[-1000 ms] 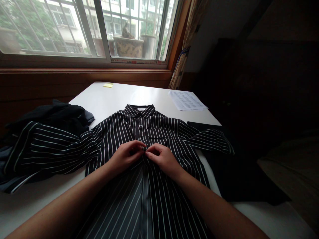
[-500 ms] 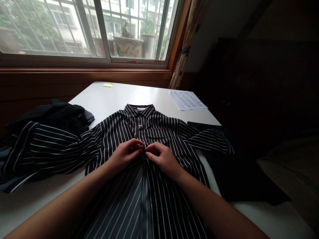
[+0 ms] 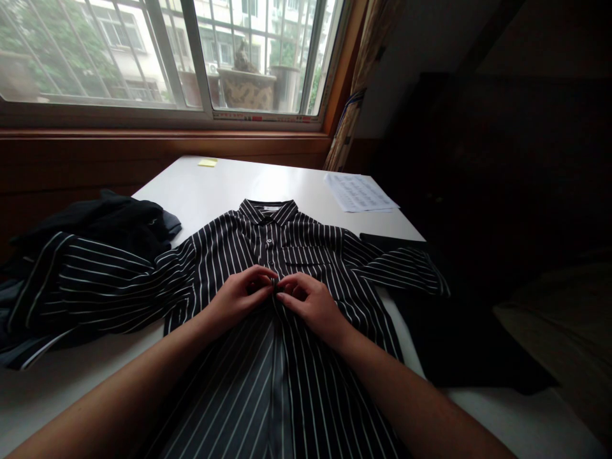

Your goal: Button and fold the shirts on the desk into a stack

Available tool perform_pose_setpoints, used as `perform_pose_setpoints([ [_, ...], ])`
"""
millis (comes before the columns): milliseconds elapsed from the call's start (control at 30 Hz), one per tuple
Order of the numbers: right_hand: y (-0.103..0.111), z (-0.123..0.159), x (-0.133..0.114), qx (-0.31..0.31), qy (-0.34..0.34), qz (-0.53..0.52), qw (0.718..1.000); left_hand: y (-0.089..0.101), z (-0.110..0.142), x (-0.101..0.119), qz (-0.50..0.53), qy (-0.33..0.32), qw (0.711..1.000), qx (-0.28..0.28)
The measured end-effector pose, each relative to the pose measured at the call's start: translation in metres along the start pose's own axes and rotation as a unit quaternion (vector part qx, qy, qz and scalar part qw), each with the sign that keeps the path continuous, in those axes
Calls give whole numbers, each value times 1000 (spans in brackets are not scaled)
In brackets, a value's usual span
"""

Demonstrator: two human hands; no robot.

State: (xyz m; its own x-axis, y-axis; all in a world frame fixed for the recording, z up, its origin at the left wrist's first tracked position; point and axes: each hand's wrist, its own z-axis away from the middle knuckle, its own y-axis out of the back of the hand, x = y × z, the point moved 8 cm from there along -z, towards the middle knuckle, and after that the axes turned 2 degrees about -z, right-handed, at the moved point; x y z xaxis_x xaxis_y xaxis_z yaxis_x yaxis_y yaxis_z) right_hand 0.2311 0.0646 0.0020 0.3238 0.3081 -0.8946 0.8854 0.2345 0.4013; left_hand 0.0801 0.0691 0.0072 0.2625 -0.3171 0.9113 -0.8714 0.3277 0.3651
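A black shirt with white stripes (image 3: 215, 255) lies front up, its collar (image 3: 268, 212) pointing away from me and its sleeves spread to both sides. One white button (image 3: 268, 241) shows below the collar. My left hand (image 3: 243, 292) pinches the front placket from the left, thumb against fingers. From the right, my right hand (image 3: 308, 299) pinches the same spot, its fingertips almost meeting the left ones. Whatever button lies between the fingertips is hidden. Below the hands the front hangs apart and the greyish inside of the shirt (image 3: 234, 395) shows.
Under the shirt is a white table (image 3: 229, 182). Dark folded clothes (image 3: 109, 220) are heaped at the left, and a black garment (image 3: 468, 344) lies at the right. Printed sheets (image 3: 358, 193) and a yellow sticky note (image 3: 207, 163) rest near the far edge, below a window (image 3: 258, 64).
Both hands stay at the same place on the placket. The right fingers have shifted very slightly toward the left hand; the shirt has not moved.
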Motion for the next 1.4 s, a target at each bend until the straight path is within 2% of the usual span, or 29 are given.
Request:
perform_pose_setpoints([
  [433, 3, 0, -10, 2, 33, 54, 998, 0, 1, 0, 2, 5, 1000, 1],
  [767, 3, -1, -7, 13, 25, 37, 999, 0, -1, 2, -12, 0, 1000, -5],
  [1033, 4, -1, -6, 18, 25, 35, 999, 0, -3, 11, -47, -31, 998, -19],
  [1400, 5, 0, -7, 25, 30, 46, 998, 4, -2, 5, -62, 7, 998, -10],
])
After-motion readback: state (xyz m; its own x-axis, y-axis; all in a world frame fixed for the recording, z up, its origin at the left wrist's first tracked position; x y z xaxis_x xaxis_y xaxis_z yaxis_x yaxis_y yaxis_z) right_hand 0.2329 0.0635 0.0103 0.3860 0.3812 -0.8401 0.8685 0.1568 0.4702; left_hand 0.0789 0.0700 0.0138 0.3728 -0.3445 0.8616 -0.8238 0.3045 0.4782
